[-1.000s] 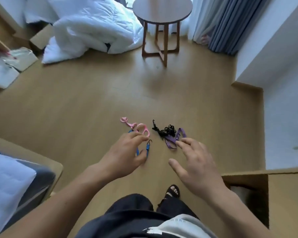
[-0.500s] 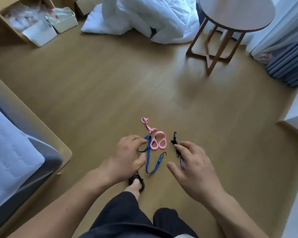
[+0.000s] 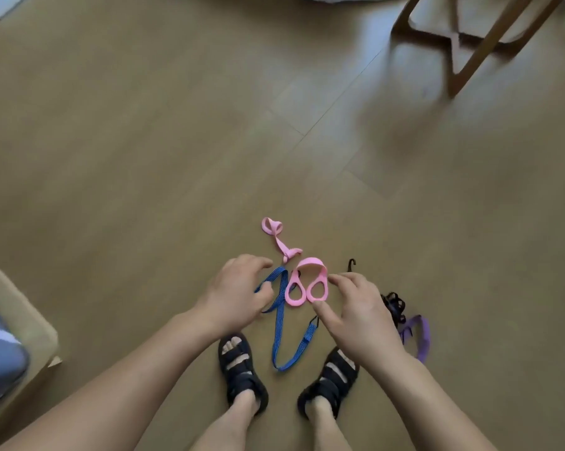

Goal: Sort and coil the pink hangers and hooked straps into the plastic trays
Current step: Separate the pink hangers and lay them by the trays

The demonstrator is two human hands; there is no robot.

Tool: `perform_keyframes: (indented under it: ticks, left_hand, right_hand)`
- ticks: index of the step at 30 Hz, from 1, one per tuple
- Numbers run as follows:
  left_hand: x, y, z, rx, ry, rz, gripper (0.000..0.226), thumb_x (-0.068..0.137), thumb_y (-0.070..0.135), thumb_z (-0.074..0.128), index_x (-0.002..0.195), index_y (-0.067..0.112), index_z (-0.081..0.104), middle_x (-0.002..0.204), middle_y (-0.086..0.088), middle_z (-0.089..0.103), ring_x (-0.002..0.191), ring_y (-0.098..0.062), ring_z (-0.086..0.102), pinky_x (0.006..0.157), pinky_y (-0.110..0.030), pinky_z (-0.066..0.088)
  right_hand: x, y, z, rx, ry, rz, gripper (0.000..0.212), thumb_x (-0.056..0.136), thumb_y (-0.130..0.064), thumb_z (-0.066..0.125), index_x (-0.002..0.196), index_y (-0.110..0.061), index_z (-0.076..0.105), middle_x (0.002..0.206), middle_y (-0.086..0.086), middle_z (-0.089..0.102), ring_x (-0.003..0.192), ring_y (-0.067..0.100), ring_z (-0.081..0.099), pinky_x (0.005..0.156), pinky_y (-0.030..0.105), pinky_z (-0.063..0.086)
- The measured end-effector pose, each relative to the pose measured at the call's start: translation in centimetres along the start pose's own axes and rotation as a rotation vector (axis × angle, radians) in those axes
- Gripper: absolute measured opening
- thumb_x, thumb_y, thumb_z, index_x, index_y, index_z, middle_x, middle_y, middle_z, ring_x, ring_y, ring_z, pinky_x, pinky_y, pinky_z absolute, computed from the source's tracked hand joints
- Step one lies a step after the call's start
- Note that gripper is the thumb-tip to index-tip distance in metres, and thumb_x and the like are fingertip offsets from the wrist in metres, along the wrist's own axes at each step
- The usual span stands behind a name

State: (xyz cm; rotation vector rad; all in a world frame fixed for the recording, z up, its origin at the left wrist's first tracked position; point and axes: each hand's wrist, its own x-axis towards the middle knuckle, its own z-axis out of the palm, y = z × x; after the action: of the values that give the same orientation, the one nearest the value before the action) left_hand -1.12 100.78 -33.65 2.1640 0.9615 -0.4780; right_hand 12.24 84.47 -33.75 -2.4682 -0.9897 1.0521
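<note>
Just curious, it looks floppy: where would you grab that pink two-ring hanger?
Pinch the arch at the far end of the pink hanger, coming from the right, where the open right hand is nearest. The arch seems to stand off the floor; the rings lie flat, close to the blue strap the left hand holds.

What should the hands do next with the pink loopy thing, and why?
Probably pinch the pink hanger with the right hand and lift it. That hand's finger and thumb flank its right loop, not yet closed, and it lies loose on the floor. The left hand is busy gripping the blue strap.
</note>
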Motion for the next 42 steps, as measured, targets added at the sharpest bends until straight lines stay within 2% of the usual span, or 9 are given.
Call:
perform_keyframes:
  ticks: [7, 15, 17, 21, 25, 29, 35, 39, 42]
  left_hand:
    - [18.0, -7.8, 15.0, 0.034, -0.064, -0.046, 0.036, 0.093, 0.02, 0.052, 0.129, 0.017, 0.056, 0.132, -0.002, 0.054, 0.124, -0.023, 0.047, 0.098, -0.034, 0.042]
    - [32.9, -18.0, 25.6, 0.746, -0.049, 0.234, 0.049, 0.095, 0.023, 0.044, 0.143, 0.015, 0.035, 0.157, -0.008, 0.024, 0.15, -0.027, 0.006, 0.111, -0.039, 0.027]
    - [35.0, -19.5, 26.7, 0.901, -0.075, 0.273, 0.041, 0.1, 0.02, 0.034, 0.14, 0.012, 0.039, 0.156, -0.011, 0.027, 0.151, -0.03, -0.002, 0.117, -0.045, 0.016]
    - [36.2, -20.5, 26.6, 0.976, -0.054, 0.312, 0.029, 0.1, 0.015, 0.032, 0.121, 0.01, 0.052, 0.134, -0.011, 0.052, 0.145, -0.029, 0.021, 0.119, -0.049, 0.008]
    - [32.2, -16.8, 23.5, 0.682, 0.003, 0.298, 0.02, 0.093, 0.026, 0.041, 0.099, 0.017, 0.057, 0.101, -0.008, 0.068, 0.108, -0.03, 0.053, 0.1, -0.036, 0.028]
    - [24.6, -11.4, 17.7, 0.009, -0.05, 0.015, 0.019, 0.095, 0.034, 0.046, 0.082, 0.02, 0.05, 0.071, 0.002, 0.057, 0.071, -0.025, 0.049, 0.06, -0.034, 0.035]
    - [11.9, -0.5, 6.4, -0.543, -0.083, 0.044, 0.016, 0.096, 0.014, 0.053, 0.081, 0.018, 0.057, 0.058, 0.015, 0.055, 0.055, -0.002, 0.053, 0.055, -0.014, 0.041]
    - [3.3, 7.3, -1.7, -0.698, -0.082, 0.039, 0.02, 0.078, 0.03, 0.062, 0.089, 0.014, 0.06, 0.061, 0.009, 0.06, 0.058, -0.007, 0.057, 0.056, -0.018, 0.044]
    - [-3.1, 12.3, -6.9, -0.702, -0.105, 0.105, 0.025, 0.073, 0.028, 0.064, 0.093, 0.015, 0.061, 0.077, 0.007, 0.066, 0.065, -0.006, 0.06, 0.06, -0.018, 0.047]
  right_hand:
    - [17.6, 11.2, 13.9, -0.059, -0.065, 0.05, 0.047, 0.093, -0.043, 0.052, 0.134, -0.022, 0.051, 0.133, -0.002, 0.048, 0.123, 0.019, 0.042, 0.088, 0.031, 0.038]
    - [29.8, 19.1, 27.5, -0.197, -0.108, 0.082, 0.042, 0.091, -0.034, 0.05, 0.129, -0.017, 0.05, 0.129, 0.006, 0.049, 0.121, 0.027, 0.042, 0.088, 0.037, 0.04]
    - [30.7, 19.9, 29.0, -0.314, -0.129, 0.075, 0.034, 0.09, -0.035, 0.047, 0.119, -0.018, 0.054, 0.12, 0.006, 0.053, 0.111, 0.029, 0.047, 0.081, 0.038, 0.038]
    - [30.5, 20.4, 29.6, -0.318, -0.091, 0.09, 0.016, 0.091, -0.03, 0.038, 0.08, -0.021, 0.045, 0.093, 0.003, 0.06, 0.082, 0.027, 0.041, 0.071, 0.036, 0.028]
    - [26.9, 18.7, 26.6, -0.02, -0.057, 0.188, 0.031, 0.094, -0.036, 0.039, 0.066, -0.023, 0.036, 0.066, -0.005, 0.051, 0.07, 0.028, 0.05, 0.056, 0.033, 0.028]
    - [19.8, 14.9, 20.6, 0.096, -0.028, 0.236, 0.03, 0.091, -0.048, 0.036, 0.071, -0.026, 0.039, 0.071, -0.004, 0.059, 0.068, 0.025, 0.055, 0.052, 0.032, 0.034]
    - [8.8, 7.0, 7.5, 0.374, 0.085, 0.256, 0.024, 0.088, -0.042, 0.054, 0.074, -0.028, 0.041, 0.069, -0.007, 0.056, 0.062, 0.014, 0.051, 0.056, 0.032, 0.042]
    - [1.1, 1.9, -2.4, 0.604, 0.222, 0.189, 0.023, 0.078, -0.046, 0.068, 0.068, -0.033, 0.052, 0.059, -0.017, 0.054, 0.053, 0.003, 0.046, 0.05, 0.016, 0.034]
    - [-4.8, -1.4, -9.4, 0.73, 0.273, 0.152, 0.039, 0.069, -0.052, 0.074, 0.068, -0.018, 0.055, 0.057, -0.012, 0.051, 0.054, 0.007, 0.045, 0.054, 0.031, 0.041]
